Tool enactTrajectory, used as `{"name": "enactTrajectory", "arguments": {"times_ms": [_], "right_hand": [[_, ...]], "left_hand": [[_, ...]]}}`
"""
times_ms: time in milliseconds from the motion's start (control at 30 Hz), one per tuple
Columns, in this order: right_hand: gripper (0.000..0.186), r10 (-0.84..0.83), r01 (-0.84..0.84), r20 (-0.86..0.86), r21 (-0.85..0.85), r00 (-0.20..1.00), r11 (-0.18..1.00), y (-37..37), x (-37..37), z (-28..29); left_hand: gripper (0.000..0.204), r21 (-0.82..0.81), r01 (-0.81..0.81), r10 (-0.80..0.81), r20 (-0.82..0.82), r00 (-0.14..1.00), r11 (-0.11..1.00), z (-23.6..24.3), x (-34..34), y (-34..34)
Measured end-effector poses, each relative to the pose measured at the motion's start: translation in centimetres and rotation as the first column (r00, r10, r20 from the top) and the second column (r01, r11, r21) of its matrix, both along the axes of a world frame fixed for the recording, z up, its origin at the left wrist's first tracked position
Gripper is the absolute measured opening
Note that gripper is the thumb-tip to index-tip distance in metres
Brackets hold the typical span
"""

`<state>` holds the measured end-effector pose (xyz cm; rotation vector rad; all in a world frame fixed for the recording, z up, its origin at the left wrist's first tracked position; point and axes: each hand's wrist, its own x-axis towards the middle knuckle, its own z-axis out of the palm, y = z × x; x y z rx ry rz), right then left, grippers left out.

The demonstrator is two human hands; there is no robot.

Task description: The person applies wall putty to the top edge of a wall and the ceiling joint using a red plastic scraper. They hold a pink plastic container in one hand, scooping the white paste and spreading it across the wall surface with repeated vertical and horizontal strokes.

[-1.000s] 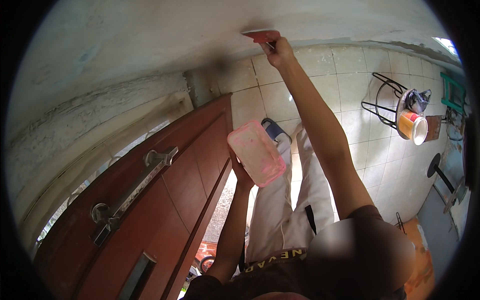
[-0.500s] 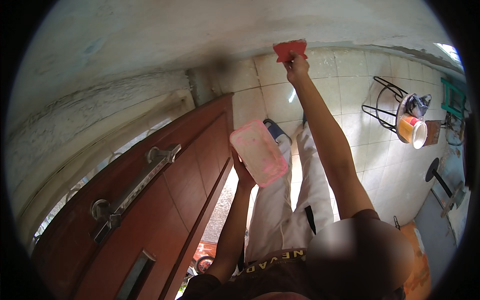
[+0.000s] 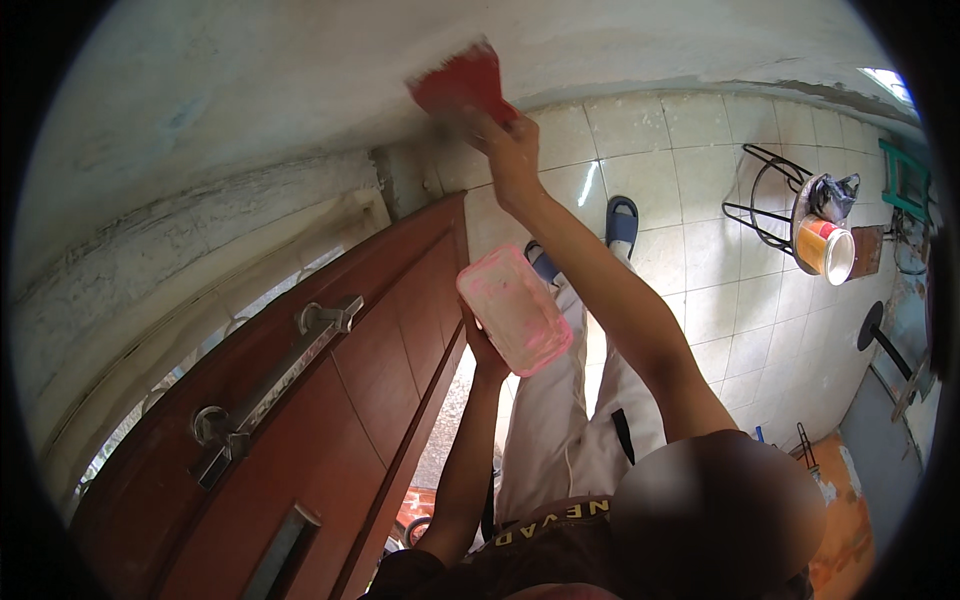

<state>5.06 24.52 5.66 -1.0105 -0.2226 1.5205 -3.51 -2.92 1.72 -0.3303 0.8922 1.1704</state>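
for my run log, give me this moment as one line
left hand: holds tub | right hand: holds scraper, blurred | wall contact: unclear | stool: bears bucket, bag

Your head camera, the left unit of a side-by-side pair, looks steeply down from above your dark shirt [image 3: 530,562], which lies nearest the lens at the lower rim. The view faces the wall [image 3: 300,80] ahead of you, which spans the upper rim. The wide optic bends the wall-side edge of the tiled floor [image 3: 708,210] into an arc. Your left hand [image 3: 484,348] lies mid-frame; your right hand [image 3: 514,150] is farther out. The door [image 3: 340,460] fills the lower left.
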Motion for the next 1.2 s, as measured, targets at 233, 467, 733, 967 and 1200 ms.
{"name": "enactTrajectory", "arguments": {"times_ms": [233, 467, 733, 967, 1200], "right_hand": [[0.014, -0.053, -0.064, -0.353, -0.311, 0.934, 0.948, 5.1, 9.9, -22.6], [0.020, -0.022, -0.013, -0.302, -0.114, 0.953, 0.993, 9.5, 11.5, -11.9], [0.023, -0.406, 0.394, -0.039, -0.166, 0.913, 0.904, 3.1, 14.5, -10.2], [0.027, -0.114, 0.128, 0.081, -0.210, 0.990, 0.969, 5.1, 5.7, -16.6], [0.014, -0.063, 0.071, 0.296, -0.017, 0.953, 0.997, 4.6, -3.5, 0.5]], "left_hand": [[0.076, -0.001, 0.040, -0.040, 0.007, 0.999, 0.999, -0.1, 1.2, 0.3], [0.077, -0.020, 0.012, -0.014, -0.071, 0.997, 1.000, -0.6, -1.5, -1.5], [0.074, 0.026, 0.025, -0.024, -0.050, 0.998, 0.999, 0.4, -0.3, -0.5], [0.069, 0.042, 0.027, -0.025, -0.057, 0.998, 0.999, 1.2, 0.7, 0.9], [0.064, 0.007, 0.008, -0.007, -0.076, 0.997, 1.000, 1.7, 0.5, 0.7]]}}
